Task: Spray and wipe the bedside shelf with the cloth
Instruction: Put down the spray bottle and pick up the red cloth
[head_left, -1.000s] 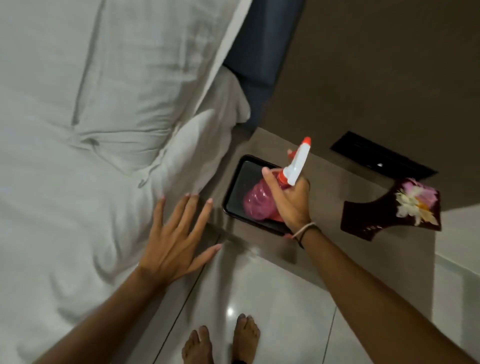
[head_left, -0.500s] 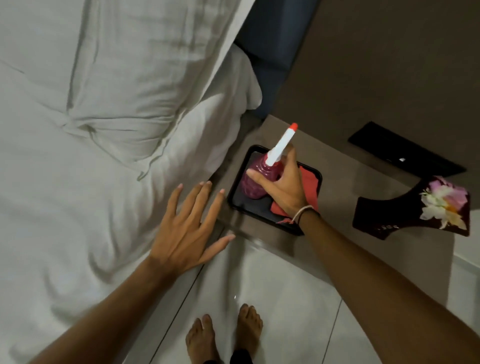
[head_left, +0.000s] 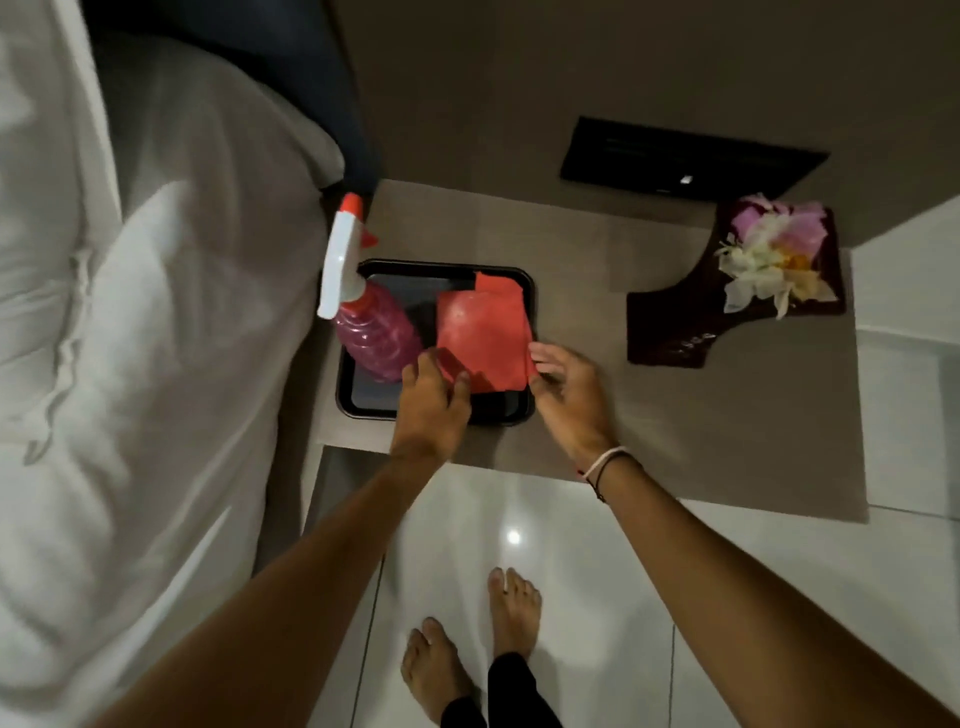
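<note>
As seen from the head camera looking straight down, a black tray (head_left: 525, 291) sits on the bedside shelf (head_left: 701, 415), at the shelf's left end beside the bed (head_left: 130, 364). Red cloth (head_left: 480, 335): lies folded in the right half of the tray, its near edge lifted off the tray floor. Left hand (head_left: 434, 402): reaches over the tray's near rim, thumb and fingers pinched on the cloth's near left corner, which curls up against the fingertips. Right hand (head_left: 569, 397): placed at the tray's near right corner, fingers loosely bent, with the fingertips touching the cloth's right edge; whether they actually grip it cannot be told, since the frame is blurred there. A pale band and a dark cord circle the right wrist. Spray bottle (head_left: 376, 332): pink, ribbed body standing in the left part of the tray, just beside the cloth, with a white trigger head and red nozzle tip pointing away toward the bed's corner; neither hand touches it. Dark red carved holder (head_left: 675, 322): rests on the shelf's right part, well apart from the tray, carrying pink, white and yellow flowers (head_left: 769, 260). Black rectangular panel (head_left: 691, 158): set in the brown wall behind the shelf. Glossy white floor tiles lie below the shelf's near edge, where two bare feet (head_left: 467, 639) stand.
</note>
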